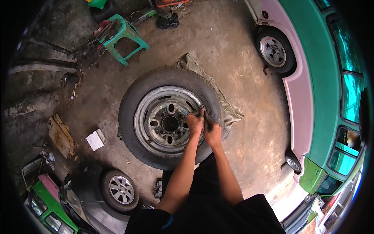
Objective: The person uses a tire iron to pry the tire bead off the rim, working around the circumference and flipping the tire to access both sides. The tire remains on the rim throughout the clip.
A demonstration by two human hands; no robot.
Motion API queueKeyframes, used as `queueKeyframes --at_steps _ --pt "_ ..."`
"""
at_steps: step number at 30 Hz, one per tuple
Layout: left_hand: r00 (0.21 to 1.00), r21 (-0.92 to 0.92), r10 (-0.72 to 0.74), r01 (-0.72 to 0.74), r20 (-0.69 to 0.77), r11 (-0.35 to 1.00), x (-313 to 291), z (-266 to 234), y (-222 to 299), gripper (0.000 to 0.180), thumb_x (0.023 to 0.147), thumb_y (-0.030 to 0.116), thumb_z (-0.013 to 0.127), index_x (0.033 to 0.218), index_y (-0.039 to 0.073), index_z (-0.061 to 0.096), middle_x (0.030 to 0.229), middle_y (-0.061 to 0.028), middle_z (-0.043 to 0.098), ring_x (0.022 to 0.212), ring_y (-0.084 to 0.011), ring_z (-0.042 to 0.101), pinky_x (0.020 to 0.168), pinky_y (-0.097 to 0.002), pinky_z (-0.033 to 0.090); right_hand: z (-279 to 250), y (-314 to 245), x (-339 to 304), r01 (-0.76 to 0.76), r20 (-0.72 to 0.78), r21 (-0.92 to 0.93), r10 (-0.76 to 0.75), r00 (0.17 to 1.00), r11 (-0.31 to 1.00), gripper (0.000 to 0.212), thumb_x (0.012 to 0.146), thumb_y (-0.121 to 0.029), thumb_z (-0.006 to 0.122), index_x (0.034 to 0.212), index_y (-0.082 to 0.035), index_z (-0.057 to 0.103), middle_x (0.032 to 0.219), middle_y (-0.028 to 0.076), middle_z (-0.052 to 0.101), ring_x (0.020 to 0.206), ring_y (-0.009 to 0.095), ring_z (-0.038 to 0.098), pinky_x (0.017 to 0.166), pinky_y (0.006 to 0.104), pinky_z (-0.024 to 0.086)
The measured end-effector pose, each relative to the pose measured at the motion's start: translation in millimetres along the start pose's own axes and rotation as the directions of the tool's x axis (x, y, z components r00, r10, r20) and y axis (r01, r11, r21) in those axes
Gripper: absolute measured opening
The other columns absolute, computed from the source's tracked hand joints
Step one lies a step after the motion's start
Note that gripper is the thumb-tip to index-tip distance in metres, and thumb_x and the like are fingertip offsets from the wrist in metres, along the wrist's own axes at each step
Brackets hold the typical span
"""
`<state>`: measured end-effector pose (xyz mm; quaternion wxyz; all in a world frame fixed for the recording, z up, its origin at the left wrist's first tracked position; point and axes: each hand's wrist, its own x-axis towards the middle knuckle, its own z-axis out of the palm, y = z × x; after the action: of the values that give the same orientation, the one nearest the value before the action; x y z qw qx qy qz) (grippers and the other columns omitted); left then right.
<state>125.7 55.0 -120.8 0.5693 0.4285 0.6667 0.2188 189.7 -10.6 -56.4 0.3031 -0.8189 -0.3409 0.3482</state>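
A black tire [130, 101] mounted on a worn, dirty steel wheel rim [142, 117] lies flat in front of me. Both my hands are close together at the right side of the rim, where it meets the tire. My left hand [194, 123] is closed, with a finger or thumb pointing up along the rim edge. Beside it, my right hand [212, 133] is curled over the tire's inner sidewall. The fingers look blackened, and whatever they grip is too small and dark to make out. Under the tire spreads a greyish cloth [230, 109].
A green plastic stool [126, 37] stands at the far left. Along the right is a green and pink vehicle [307, 85]. Another car's wheel [121, 190] sits at the lower left. A white block [95, 140] and wooden boards [61, 136] lie on the concrete floor.
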Motion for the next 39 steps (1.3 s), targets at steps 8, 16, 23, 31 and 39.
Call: queueKeyframes --at_steps 8,16,23,31,39 --pt "0.995 0.109 0.081 -0.075 -0.054 0.991 -3 -4 2 0.036 0.086 0.026 0.072 0.076 -0.008 0.069 0.061 -0.0188 0.066 0.053 -0.0212 0.061 0.057 -0.0396 0.045 6 3 0 0.133 0.005 0.02 -0.133 0.991 0.991 0.027 0.086 -0.006 0.056 0.11 -0.001 0.066 0.089 0.03 0.062 0.095 0.044 0.062 0.075 0.0453 0.05" --pt "0.997 0.173 -0.024 0.011 0.071 0.985 -21 -3 8 0.042 0.084 0.029 0.074 0.065 -0.008 0.064 0.058 -0.0245 0.061 0.058 -0.0374 0.065 0.059 -0.0426 0.046 1 15 -14 0.01 -0.028 -0.067 -0.012 1.0 0.998 0.026 0.087 -0.007 0.057 0.111 -0.001 0.066 0.089 0.028 0.065 0.09 0.042 0.065 0.074 0.0436 0.051" --pt "0.997 0.354 -0.013 -0.015 0.075 0.935 -15 -7 -9 0.049 0.081 0.036 0.075 0.069 -0.01 0.065 0.068 -0.0295 0.064 0.071 -0.0433 0.067 0.066 -0.0447 0.05 3 23 -26 0.009 -0.02 0.002 -0.009 1.0 1.0 0.03 0.089 -0.01 0.057 0.117 -0.003 0.065 0.097 0.028 0.065 0.097 0.04 0.065 0.079 0.0416 0.051" --pt "0.998 0.383 -0.049 0.032 0.033 0.923 2 -10 -27 0.056 0.078 0.041 0.077 0.073 -0.013 0.064 0.072 -0.0318 0.064 0.078 -0.0444 0.067 0.067 -0.0466 0.051 27 31 -23 0.152 -0.083 0.058 -0.147 0.986 0.987 0.028 0.089 -0.01 0.055 0.114 -0.004 0.066 0.093 0.029 0.063 0.094 0.042 0.064 0.076 0.0441 0.051" --pt "0.963 0.191 0.058 -0.111 0.262 0.975 -18 -14 -60 0.052 0.079 0.043 0.076 0.078 -0.008 0.068 0.072 -0.0274 0.065 0.071 -0.0398 0.068 0.063 -0.0432 0.05 23 35 -63 -0.043 -0.171 0.128 0.065 0.983 0.991 0.029 0.091 -0.011 0.054 0.115 0.002 0.065 0.101 0.03 0.065 0.102 0.041 0.063 0.084 0.0426 0.05"
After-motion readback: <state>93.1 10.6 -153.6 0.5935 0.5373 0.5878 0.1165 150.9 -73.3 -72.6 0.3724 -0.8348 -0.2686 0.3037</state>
